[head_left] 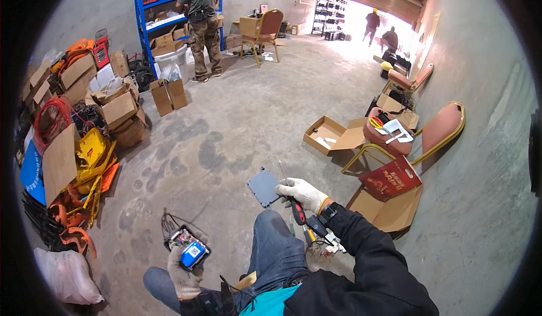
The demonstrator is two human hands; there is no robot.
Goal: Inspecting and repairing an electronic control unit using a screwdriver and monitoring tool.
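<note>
My left hand (184,280), in a white work glove, is closed around a small open black device (204,254). A blue block with a white square label and several wires fill its inside, and a dark cable (167,221) trails from its far end. Out in front, my gloved right hand (304,194) grips a screwdriver (298,211) with a red and black handle, its thin shaft pointing up and away. A flat grey cover plate (263,187) with small corner tabs is held in the same hand, at the fingertips. The plate and the device are apart.
Several hand tools (309,236) and white parts (334,241) lie beside my right knee. Open cartons (332,133) and padded chairs (446,129) stand to the right. Cartons and yellow and orange gear (93,149) are heaped left. A person (200,22) stands at blue shelving (145,39).
</note>
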